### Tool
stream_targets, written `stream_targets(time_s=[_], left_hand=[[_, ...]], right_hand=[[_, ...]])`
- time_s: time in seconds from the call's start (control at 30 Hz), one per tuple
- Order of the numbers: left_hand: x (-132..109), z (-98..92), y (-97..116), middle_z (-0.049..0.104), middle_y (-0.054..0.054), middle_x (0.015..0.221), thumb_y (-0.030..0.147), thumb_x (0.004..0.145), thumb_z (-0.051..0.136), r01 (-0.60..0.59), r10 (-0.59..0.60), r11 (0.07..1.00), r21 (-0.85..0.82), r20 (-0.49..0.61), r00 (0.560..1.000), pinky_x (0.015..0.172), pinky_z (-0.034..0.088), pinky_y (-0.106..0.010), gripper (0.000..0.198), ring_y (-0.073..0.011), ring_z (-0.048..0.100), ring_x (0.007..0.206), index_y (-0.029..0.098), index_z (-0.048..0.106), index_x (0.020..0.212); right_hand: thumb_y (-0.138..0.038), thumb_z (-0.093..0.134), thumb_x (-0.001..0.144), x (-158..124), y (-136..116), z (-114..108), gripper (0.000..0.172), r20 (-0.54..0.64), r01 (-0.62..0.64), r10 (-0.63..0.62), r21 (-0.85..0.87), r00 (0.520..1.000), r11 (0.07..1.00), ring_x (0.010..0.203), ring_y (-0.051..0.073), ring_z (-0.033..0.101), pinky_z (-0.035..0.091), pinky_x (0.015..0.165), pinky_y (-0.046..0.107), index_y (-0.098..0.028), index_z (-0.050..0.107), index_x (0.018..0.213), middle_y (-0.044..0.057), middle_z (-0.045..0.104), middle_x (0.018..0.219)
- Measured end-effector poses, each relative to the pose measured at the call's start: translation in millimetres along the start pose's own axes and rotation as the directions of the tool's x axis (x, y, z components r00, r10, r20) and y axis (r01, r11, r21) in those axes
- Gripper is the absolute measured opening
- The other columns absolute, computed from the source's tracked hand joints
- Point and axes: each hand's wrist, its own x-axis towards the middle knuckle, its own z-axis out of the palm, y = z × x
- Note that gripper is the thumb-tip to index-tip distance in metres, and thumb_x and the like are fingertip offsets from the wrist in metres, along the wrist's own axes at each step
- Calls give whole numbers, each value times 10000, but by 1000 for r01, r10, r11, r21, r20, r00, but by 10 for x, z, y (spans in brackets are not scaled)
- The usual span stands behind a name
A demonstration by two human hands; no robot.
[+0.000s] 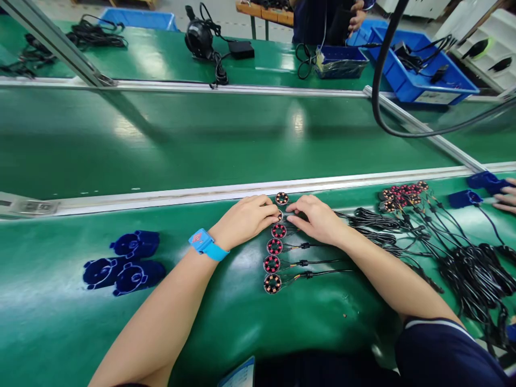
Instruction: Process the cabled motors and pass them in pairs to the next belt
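Note:
A column of small round wound coil parts (274,246) with black leads lies on the green bench (60,333) in front of me. My left hand (245,219), with a blue wristband, is curled with its fingertips pinched on one coil part (279,216) near the top of the column. My right hand (316,217) meets it from the other side, fingers bent onto the same part and its lead. Another coil part (281,198) sits just beyond the fingers.
Three dark blue plastic holders (127,262) lie at the left. A pile of coil parts (403,194) with tangled black cables (475,269) fills the right. Another person's fingers (506,196) rest at the right edge. A green conveyor (201,140) runs behind; blue bins (419,70) stand beyond it.

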Motion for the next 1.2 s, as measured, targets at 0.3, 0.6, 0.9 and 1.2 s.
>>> stream_targets(time_s=[0.3,0.6,0.9,1.2], left_hand=[[-8,0,-18,620,-57,999,371,1015,463,8,-8,1000,-16,10,1000,839,461,-349,255,-208,588,908,209,659,995],[-7,3,-29,612,-55,987,357,1017,466,-6,7,999,-34,10,1000,833,456,-341,244,-203,582,896,201,648,973],[-16,-54,-25,608,-56,997,355,1015,467,3,0,997,-74,45,999,835,460,-341,251,-200,580,906,190,648,959],[-16,-53,-43,638,-44,987,372,1020,460,-1,5,998,-62,70,998,856,453,-348,257,-205,608,916,200,640,956]], right_hand=[[-338,604,946,13,38,64,159,9,-19,20,-104,1000,994,939,225,501,376,881,393,-216,706,946,65,618,958],[-355,560,968,23,-2,69,190,20,-104,104,-30,994,994,985,228,488,322,862,370,-235,705,939,61,594,988],[-379,598,958,24,62,33,178,-16,-92,92,-24,996,995,959,217,489,302,852,360,-288,749,978,49,593,936],[-320,592,958,51,-11,111,167,-90,-105,98,-83,991,991,974,224,487,311,845,357,-222,727,950,62,583,948]])
